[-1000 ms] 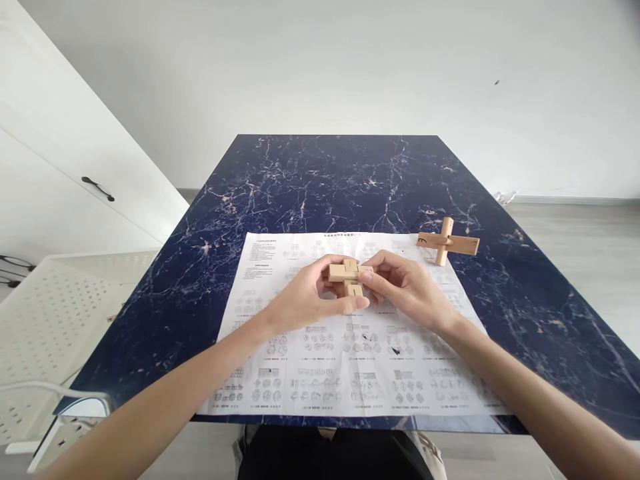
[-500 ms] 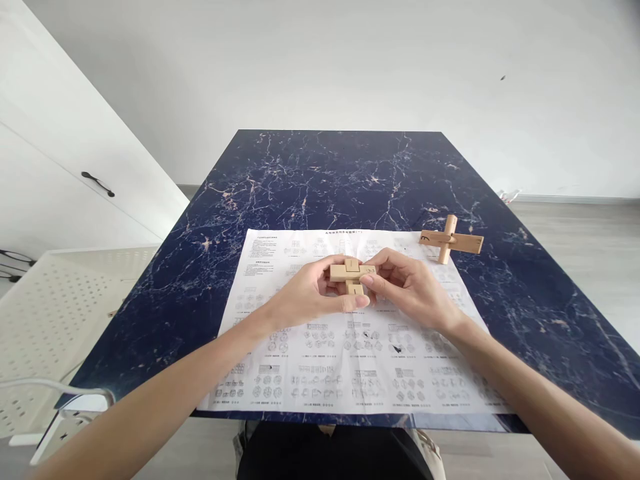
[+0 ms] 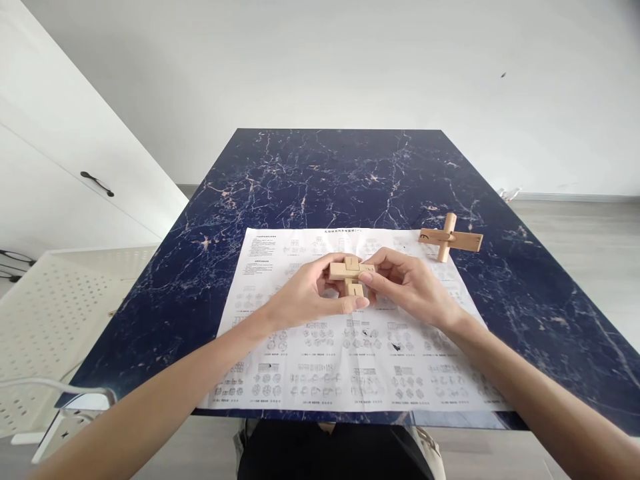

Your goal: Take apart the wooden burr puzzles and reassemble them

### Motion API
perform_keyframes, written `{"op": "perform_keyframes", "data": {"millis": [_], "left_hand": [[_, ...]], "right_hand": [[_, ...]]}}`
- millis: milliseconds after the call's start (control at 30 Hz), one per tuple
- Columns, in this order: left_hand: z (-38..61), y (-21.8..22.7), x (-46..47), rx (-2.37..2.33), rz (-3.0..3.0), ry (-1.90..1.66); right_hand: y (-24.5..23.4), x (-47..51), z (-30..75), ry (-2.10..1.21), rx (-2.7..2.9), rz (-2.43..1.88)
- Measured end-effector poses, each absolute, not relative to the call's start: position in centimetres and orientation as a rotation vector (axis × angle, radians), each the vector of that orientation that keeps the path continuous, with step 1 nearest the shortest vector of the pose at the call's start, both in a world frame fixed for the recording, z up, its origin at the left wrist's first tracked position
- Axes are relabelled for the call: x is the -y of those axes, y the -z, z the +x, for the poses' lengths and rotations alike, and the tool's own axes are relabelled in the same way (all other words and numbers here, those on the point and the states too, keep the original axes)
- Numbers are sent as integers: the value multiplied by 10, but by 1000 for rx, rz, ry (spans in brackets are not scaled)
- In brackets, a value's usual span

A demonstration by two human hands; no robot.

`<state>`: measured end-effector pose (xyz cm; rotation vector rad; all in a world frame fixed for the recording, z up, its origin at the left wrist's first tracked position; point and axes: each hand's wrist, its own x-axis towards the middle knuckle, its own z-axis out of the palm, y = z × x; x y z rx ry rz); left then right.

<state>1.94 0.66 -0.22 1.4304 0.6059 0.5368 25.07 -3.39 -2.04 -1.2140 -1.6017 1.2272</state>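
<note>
Both my hands hold a small wooden puzzle assembly (image 3: 351, 273) of crossed notched bars just above a printed instruction sheet (image 3: 350, 347). My left hand (image 3: 305, 297) grips it from the left, thumb under the lower bar. My right hand (image 3: 407, 285) pinches its right end with fingers curled. A second wooden cross-shaped piece (image 3: 449, 239) lies on the sheet's far right corner, apart from both hands.
The sheet lies on a dark blue marble-patterned table (image 3: 320, 180). A white perforated chair or rack (image 3: 55, 313) stands to the left. White cabinet doors with a black handle (image 3: 97, 185) are at the far left. Grey floor shows to the right.
Hands and the held puzzle stay almost still; the view has shifted slightly, so everything sits a little higher in the picture than before.
</note>
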Motion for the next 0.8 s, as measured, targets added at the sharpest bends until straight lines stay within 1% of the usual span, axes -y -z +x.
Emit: {"op": "perform_keyframes", "data": {"millis": [167, 233, 333, 467, 533, 800], "left_hand": [[19, 3, -11, -586, 1353, -513], [18, 4, -14, -606, 1360, -535], [14, 8, -21, -644, 1364, -622], [12, 9, -25, -630, 1293, -694], [12, 9, -24, -606, 1269, -700], [14, 10, -21, -556, 1236, -670]], "right_hand": [[18, 34, 249, -1254, 1552, -1237], [18, 34, 248, -1209, 1557, -1217], [20, 35, 246, -1009, 1608, -1274], [25, 36, 241, -658, 1836, -1329], [27, 37, 239, -569, 1936, -1302], [30, 36, 237, -595, 2084, -1280]]}}
